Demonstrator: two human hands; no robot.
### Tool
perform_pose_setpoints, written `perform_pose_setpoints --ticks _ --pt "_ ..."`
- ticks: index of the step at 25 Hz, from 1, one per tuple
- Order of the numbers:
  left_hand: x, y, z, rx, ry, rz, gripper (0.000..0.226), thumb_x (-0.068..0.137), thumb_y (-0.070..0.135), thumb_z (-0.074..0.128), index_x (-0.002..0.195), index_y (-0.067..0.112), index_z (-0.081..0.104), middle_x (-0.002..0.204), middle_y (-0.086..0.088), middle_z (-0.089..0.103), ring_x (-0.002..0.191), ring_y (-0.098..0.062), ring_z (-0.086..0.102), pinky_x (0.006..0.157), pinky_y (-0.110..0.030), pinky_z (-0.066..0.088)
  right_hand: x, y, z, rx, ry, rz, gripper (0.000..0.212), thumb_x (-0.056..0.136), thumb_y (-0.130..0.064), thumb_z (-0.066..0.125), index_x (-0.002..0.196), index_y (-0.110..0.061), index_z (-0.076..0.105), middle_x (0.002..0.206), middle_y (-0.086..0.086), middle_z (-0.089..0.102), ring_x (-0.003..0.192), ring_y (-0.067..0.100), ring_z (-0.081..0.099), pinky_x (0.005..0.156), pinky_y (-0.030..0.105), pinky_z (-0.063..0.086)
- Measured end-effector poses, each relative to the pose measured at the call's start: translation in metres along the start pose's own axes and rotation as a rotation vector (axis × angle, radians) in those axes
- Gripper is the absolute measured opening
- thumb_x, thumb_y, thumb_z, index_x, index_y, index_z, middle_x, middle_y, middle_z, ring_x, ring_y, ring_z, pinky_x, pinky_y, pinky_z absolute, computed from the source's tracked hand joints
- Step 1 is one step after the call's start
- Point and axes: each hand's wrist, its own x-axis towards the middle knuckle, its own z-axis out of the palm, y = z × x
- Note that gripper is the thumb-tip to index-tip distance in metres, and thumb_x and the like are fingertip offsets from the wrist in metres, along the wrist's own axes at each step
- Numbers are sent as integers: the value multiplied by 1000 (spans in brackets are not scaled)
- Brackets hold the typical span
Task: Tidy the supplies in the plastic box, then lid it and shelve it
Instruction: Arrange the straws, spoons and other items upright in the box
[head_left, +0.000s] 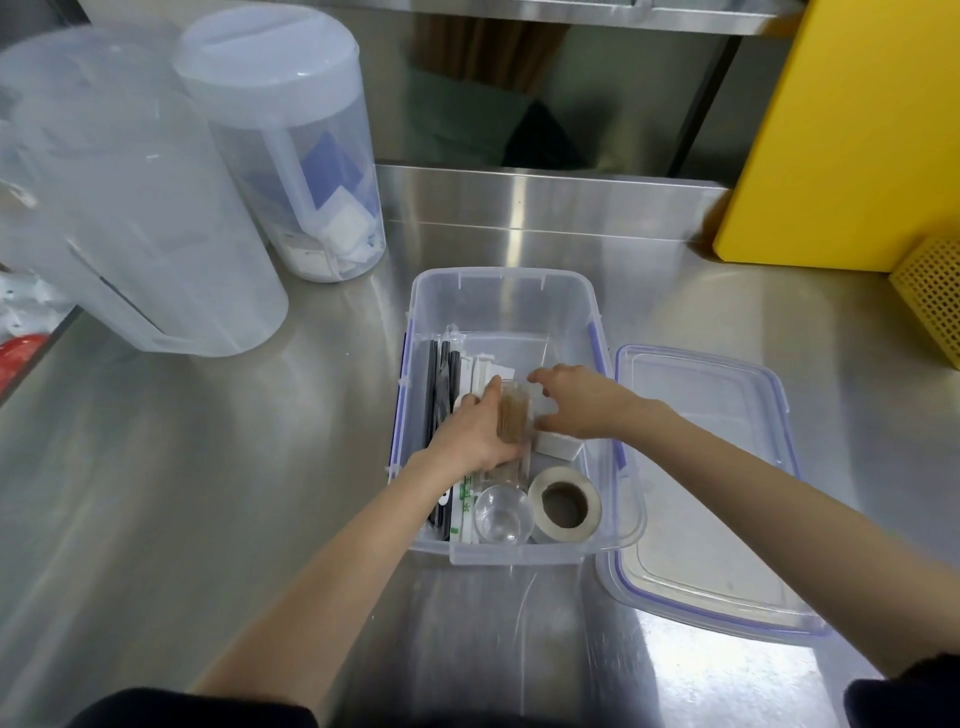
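Shiny steel bench (208, 493) all round, with the clear plastic box (618, 525) sitting open in the middle and its lid (727, 545) lying flat just to the right, touching the box's side. Nearest end of the box has a clear cup (503, 517) next to a tape roll (565, 504). Left hand (475, 439) has its fingers wrapped round a clear tube of toothpicks (511, 415), while the right hand (582, 400) hovers beside it, fingers spread over a white packet (558, 446). Black straws (441, 395) run along the left wall. Further back, two frosted jugs (291, 156) at left and a yellow board (841, 130) at right.
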Motion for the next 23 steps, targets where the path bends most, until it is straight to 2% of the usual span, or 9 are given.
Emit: perform_pose_setpoints --ticks 2,4,7,13,20,23 --pt "-2 0 1 1 -1 -7 98 76 33 66 145 22 -3 146 -16 25 128 -31 39 97 -34 38 -8 -1 7 -215 -48 -2 40 86 -22 55 124 -10 47 123 13 55 108 29 56 90 36 48" --pt "-4 -1 1 8 4 -6 98 76 34 66 145 22 -3 146 -16 25 127 -31 39 96 -34 38 -12 -3 12 -308 -29 -15 34 87 -15 54 121 -10 50 120 12 57 105 27 58 85 33 48" --pt "-5 -1 1 17 9 -6 99 75 36 66 145 21 -2 147 -16 25 127 -31 40 96 -35 38 -15 -3 11 -290 -15 -37 36 87 -11 53 123 -13 51 122 9 58 107 27 57 87 33 48" --pt "-10 0 3 45 14 5 99 75 37 65 145 21 -3 148 -17 23 130 -32 36 101 -38 37 -18 -1 13 -272 -111 -80 37 85 -16 59 122 -15 53 121 9 61 108 26 57 94 34 49" --pt "-10 -2 3 50 17 -2 97 76 37 64 145 21 -3 147 -17 26 129 -32 38 99 -37 37 -24 -2 16 -214 -80 -101 40 87 -16 56 127 -15 49 125 9 58 111 26 56 96 35 48" --pt "-9 1 -1 120 4 -13 98 76 42 64 145 19 -1 147 -17 26 131 -32 34 102 -39 36 -33 1 5 -106 21 -121 40 90 -22 50 130 -17 47 130 8 56 115 26 54 97 37 46"
